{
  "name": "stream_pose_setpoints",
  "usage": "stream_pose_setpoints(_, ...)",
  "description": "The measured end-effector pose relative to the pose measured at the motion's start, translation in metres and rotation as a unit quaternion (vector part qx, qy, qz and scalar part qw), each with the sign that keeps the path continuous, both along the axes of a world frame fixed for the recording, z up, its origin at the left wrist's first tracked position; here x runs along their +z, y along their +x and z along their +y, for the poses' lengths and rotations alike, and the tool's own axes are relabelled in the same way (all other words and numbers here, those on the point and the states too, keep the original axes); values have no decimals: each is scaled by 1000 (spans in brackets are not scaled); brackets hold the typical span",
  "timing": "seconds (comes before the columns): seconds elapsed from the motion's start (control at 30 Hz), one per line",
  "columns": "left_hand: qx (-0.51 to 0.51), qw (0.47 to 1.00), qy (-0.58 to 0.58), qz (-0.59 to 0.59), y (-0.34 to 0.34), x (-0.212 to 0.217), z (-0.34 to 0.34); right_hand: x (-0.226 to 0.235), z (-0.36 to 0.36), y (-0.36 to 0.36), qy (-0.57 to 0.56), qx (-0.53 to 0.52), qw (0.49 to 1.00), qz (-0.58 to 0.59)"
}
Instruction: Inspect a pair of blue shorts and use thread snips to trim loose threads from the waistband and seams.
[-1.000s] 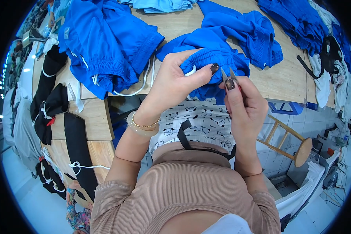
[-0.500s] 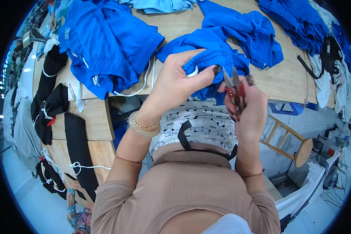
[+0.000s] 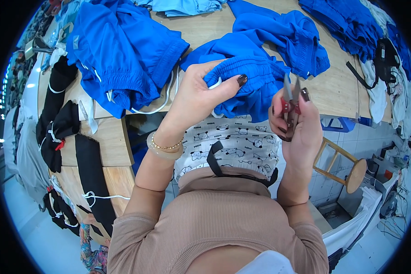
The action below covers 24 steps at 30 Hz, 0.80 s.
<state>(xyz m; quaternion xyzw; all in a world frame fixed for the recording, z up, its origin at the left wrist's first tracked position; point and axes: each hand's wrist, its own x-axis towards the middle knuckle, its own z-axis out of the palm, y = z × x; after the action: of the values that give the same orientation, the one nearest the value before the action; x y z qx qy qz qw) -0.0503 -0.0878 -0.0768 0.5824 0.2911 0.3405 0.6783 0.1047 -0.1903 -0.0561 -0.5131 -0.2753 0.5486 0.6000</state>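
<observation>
My left hand (image 3: 201, 93) pinches the gathered elastic band of a blue elastic-waist garment (image 3: 255, 71), thumb on top and fingers behind the cloth. A white drawstring (image 3: 218, 84) hangs beside that thumb. The rest of the garment spreads over the table's front edge and away from me. In my right hand (image 3: 301, 123) is a pair of red-handled thread snips (image 3: 289, 102), blades pointing up and slightly apart. The snips are just right of the bunched cloth, with a small gap between them.
More blue garments lie at the left (image 3: 123, 55), trailing a white cord (image 3: 162, 107). A blue pile (image 3: 342, 27) sits far right near a black strap bag (image 3: 386, 64). Black fabric pieces (image 3: 93, 173) line the left side. A wooden stool (image 3: 355, 176) stands at the right.
My right hand with the snips has moved right, away from the cloth. My left hand and the gathered band have shifted slightly left.
</observation>
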Motion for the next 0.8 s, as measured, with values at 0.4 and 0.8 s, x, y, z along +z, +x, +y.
stream_pose_setpoints(0.4,11,998,54,9,1,-1,-1,7,-4,-7,-49,92,983,-151)
stream_pose_setpoints(0.8,15,998,60,20,3,2,-1,11,-4,-9,-63,80,983,-154)
